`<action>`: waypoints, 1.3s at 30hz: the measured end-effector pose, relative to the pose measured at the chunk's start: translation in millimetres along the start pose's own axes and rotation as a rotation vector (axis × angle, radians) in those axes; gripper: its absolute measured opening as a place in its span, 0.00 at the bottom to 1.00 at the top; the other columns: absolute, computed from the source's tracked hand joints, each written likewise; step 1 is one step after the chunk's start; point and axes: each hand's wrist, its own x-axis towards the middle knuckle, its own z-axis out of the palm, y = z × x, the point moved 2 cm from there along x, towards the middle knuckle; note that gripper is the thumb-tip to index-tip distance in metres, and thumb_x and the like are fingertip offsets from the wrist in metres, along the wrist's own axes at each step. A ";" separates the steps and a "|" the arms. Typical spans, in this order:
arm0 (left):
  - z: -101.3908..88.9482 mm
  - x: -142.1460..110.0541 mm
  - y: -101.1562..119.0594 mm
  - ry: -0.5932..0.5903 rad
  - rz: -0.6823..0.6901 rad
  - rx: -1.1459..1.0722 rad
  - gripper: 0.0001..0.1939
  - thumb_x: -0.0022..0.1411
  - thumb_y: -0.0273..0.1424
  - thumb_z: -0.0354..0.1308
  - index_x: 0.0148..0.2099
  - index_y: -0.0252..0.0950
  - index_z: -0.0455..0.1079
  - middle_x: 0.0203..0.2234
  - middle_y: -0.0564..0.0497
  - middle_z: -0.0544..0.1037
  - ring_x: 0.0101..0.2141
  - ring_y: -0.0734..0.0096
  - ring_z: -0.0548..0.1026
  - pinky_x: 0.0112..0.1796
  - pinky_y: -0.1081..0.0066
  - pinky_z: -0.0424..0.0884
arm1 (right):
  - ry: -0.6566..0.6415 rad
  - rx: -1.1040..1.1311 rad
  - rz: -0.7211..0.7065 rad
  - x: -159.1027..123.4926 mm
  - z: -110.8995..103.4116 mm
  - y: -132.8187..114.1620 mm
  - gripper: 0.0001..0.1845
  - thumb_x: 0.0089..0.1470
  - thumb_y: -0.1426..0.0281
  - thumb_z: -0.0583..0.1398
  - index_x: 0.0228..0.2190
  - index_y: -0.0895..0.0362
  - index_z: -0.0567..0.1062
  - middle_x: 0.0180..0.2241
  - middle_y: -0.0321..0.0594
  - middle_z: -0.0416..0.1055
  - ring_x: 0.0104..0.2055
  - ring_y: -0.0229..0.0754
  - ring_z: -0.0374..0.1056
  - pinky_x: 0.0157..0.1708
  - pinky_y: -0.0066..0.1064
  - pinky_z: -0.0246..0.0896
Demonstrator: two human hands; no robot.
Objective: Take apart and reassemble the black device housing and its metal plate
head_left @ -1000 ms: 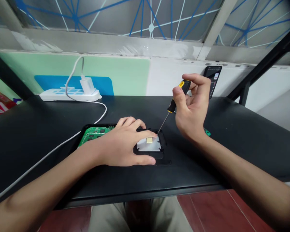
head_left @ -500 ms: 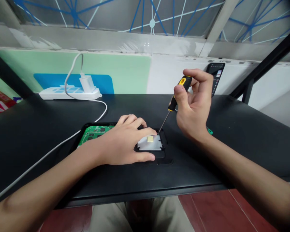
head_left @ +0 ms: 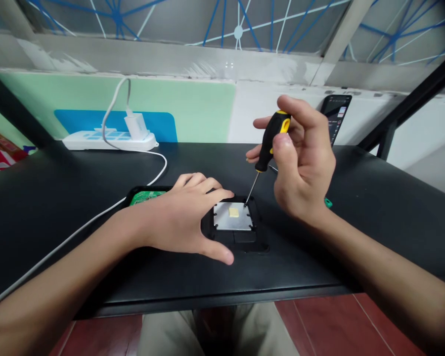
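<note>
My right hand [head_left: 306, 158] grips a black-and-yellow screwdriver [head_left: 272, 138], with the thumb and index finger on its handle. The shaft slants down, its tip at the upper right corner of a silver metal plate [head_left: 226, 222] that bears a small pale yellow pad. This plate sits in a black plastic casing [head_left: 257, 242] lying on the table. Over the casing's left part spreads my left hand [head_left: 181, 212], palm down, thumb and fingers apart. Beneath my left hand and wrist a green circuit board [head_left: 146, 197] shows only in part.
A white power strip [head_left: 107, 143] with a charger [head_left: 136, 126] stands at the back left, its white cable [head_left: 96, 215] running across the black table [head_left: 300, 277]. A phone [head_left: 335, 116] leans on the wall. Behind my right wrist, a green-ended object [head_left: 328, 202] is mostly hidden.
My left thumb has moved away from the plate and the index finger has shifted to its upper edge, baring more of it. The screwdriver handle has turned in my right fingers; its tip stays at the corner.
</note>
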 end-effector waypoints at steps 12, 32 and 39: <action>0.5 -2.8 -4.3 -0.078 -0.020 -0.035 0.52 0.51 0.54 0.71 0.70 0.40 0.54 0.58 0.43 0.69 0.58 0.46 0.64 0.57 0.54 0.61 | 0.051 -0.026 -0.043 0.4 -1.8 0.1 0.20 0.61 0.57 0.61 0.53 0.42 0.69 0.53 0.40 0.70 0.40 0.40 0.75 0.40 0.38 0.78; -0.4 -2.1 -4.9 -0.071 -0.019 -0.049 0.53 0.49 0.54 0.72 0.70 0.38 0.56 0.56 0.41 0.69 0.57 0.43 0.65 0.57 0.50 0.62 | -0.008 0.022 -0.021 -0.9 1.7 -4.7 0.20 0.65 0.58 0.57 0.58 0.40 0.67 0.51 0.37 0.72 0.40 0.39 0.77 0.38 0.37 0.81; 0.2 -1.3 -4.0 -0.106 -0.042 -0.053 0.56 0.49 0.55 0.72 0.71 0.36 0.54 0.57 0.40 0.68 0.59 0.42 0.63 0.60 0.50 0.59 | 0.015 -0.030 -0.044 -1.0 0.2 2.2 0.22 0.63 0.60 0.60 0.57 0.41 0.67 0.50 0.39 0.69 0.37 0.40 0.74 0.37 0.40 0.80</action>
